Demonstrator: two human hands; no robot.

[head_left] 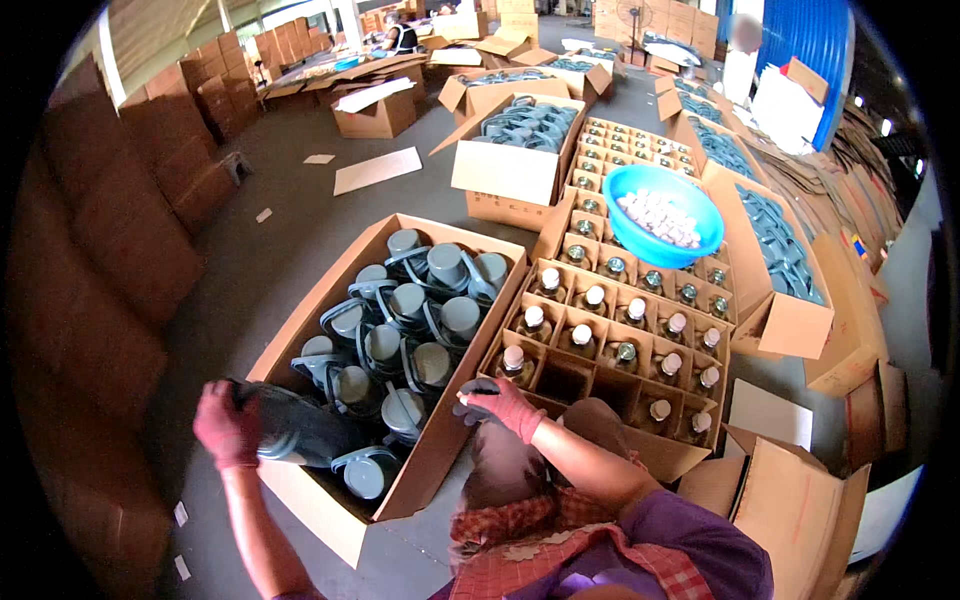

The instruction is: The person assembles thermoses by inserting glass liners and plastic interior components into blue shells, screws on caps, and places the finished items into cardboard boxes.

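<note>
My left hand (pixel 228 425), in a red and grey glove, is closed on the end of a dark flask (pixel 305 425) with a blue-grey band. The flask lies tilted over the left edge of an open carton (pixel 450 470) of blue-grey flasks with carrying handles (pixel 383 343). My right hand (pixel 505 405), gloved alike, is pinched around a small pale piece (pixel 463 398), too small to name. It hovers at the near edge of a divided carton (pixel 640 455). Glass bottles there, many with white stoppers (pixel 594 295), stand upright in the cells. Two near cells look dark inside.
A blue basin (pixel 665 258) of small whitish stoppers (pixel 660 218) rests on the divided carton. More open cartons of blue-grey parts (pixel 530 122) line both sides beyond. Stacked brown boxes (pixel 90 200) stand at left. Flattened cardboard (pixel 378 170) lies on the floor. A person (pixel 402 36) is far back.
</note>
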